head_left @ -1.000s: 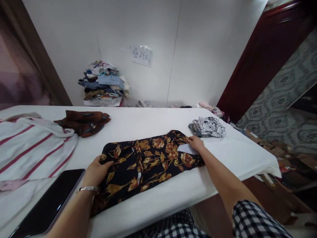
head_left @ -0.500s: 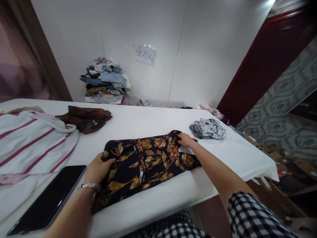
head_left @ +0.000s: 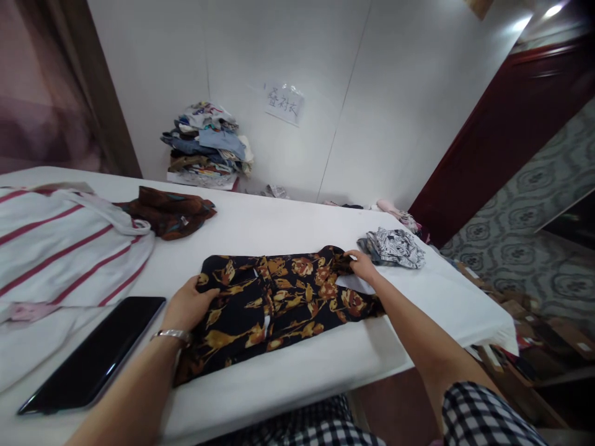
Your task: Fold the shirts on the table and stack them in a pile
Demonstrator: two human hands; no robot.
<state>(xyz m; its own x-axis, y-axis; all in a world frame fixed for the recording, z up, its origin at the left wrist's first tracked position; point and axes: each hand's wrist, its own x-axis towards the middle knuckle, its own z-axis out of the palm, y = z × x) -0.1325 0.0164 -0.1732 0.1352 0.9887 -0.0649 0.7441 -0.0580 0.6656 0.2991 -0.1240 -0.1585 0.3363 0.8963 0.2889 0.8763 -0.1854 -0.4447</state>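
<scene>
A black shirt with gold and rust flowers [head_left: 292,297] lies folded into a long shape near the table's front edge. My left hand [head_left: 191,303] grips its left end, thumb on top and the other fingers hidden beneath the cloth. At the upper right corner, my right hand [head_left: 360,265] pinches the far edge of the fabric between thumb and fingers. A pale patch of table shows between that forearm and the cloth.
White fabric with red stripes [head_left: 60,248] and a dark phone [head_left: 95,353] lie on the left. Behind them is a crumpled brown garment [head_left: 174,214]. A black-and-white printed bundle [head_left: 395,248] sits at the right on the white table [head_left: 279,223]. Clothes are piled [head_left: 209,145] by the wall.
My right hand has shifted slightly right along the shirt's far edge, drawing the corner a little with it. My left hand keeps its hold. The camera view has tilted slightly.
</scene>
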